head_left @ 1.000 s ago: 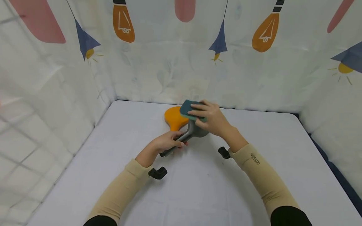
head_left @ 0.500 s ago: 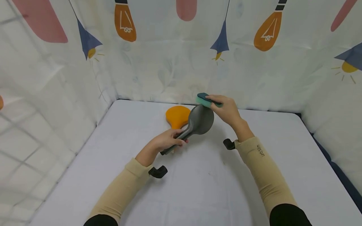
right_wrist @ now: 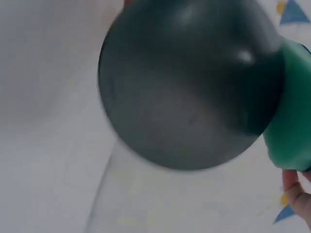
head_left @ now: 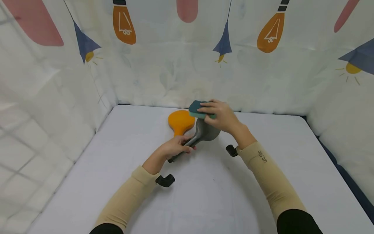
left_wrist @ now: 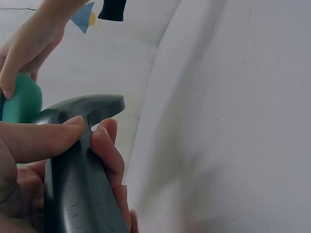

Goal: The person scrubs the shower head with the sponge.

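Observation:
My left hand (head_left: 175, 147) grips the handle of a grey water ladle (head_left: 208, 131), tilted so its round bowl points to the upper right. In the left wrist view the thumb lies across the ladle's handle (left_wrist: 73, 194), fingers curled round the other side. A two-tone sponge (head_left: 196, 109), dark teal on top and light green below, is pinched in my right hand (head_left: 222, 117) at the upper part of the bowl. From the right wrist, the sponge's green foam (right_wrist: 294, 107) lies against the side of the ladle's bowl (right_wrist: 189, 97).
Behind the left hand, an orange ladle (head_left: 180, 122) lies on the white-covered table (head_left: 140, 123), its handle partly hidden. A patterned cloth curtain (head_left: 175, 74) hangs along the table's back edge and both sides. Black camera mounts (head_left: 165, 180) stick out from both wrists.
The right hand moved the sponge to the right along the bowl's upper rim, uncovering the bowl, then came back left over it. The left hand keeps its grip almost in place.

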`<state>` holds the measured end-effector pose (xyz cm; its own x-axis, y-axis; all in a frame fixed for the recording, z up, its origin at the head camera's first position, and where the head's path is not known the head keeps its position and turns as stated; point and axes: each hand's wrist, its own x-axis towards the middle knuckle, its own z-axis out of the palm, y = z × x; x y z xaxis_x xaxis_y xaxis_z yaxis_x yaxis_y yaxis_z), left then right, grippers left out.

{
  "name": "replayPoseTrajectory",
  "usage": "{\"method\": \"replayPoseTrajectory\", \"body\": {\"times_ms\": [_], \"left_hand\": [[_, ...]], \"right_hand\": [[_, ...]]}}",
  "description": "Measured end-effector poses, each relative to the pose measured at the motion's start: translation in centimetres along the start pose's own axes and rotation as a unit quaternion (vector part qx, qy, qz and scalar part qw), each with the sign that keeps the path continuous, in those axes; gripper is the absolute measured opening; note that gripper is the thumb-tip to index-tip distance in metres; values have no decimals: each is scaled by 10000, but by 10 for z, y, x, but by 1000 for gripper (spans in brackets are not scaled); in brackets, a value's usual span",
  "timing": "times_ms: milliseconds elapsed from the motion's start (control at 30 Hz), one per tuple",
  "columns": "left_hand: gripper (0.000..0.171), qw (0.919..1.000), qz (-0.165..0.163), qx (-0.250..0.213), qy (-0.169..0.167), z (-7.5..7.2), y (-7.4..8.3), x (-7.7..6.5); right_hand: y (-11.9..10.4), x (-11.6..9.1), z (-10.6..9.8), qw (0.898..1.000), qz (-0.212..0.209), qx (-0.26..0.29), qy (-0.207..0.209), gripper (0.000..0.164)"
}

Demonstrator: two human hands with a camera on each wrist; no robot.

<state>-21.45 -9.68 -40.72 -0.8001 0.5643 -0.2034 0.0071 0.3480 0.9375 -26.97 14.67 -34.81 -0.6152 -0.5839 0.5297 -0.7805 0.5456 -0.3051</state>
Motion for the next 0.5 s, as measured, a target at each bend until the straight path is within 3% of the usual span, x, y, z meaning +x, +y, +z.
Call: {"method": "replayPoseTrajectory", "body": {"times_ms": [67, 133, 200, 300, 500], "left_hand": [[39, 10000, -46, -64, 36, 1, 0, 0], [36, 9999, -48, -81, 74, 1, -1, -1], [35, 9999, -14, -120, 102, 1, -2, -1], [36, 9995, 132, -255, 94, -1, -5, -1], [46, 9948, 454, -914, -52, -5, -7, -3]], "right_hand": [[12, -3, -5, 9928, 974, 677, 151, 34], [23, -9, -7, 9734, 1838, 1326, 329, 36], [32, -15, -9, 9514, 2420, 1842, 485, 38], [43, -22, -9, 9290, 2782, 2370, 587, 42], [52, -28, -13, 8904, 2969, 3409, 541, 47]]}}
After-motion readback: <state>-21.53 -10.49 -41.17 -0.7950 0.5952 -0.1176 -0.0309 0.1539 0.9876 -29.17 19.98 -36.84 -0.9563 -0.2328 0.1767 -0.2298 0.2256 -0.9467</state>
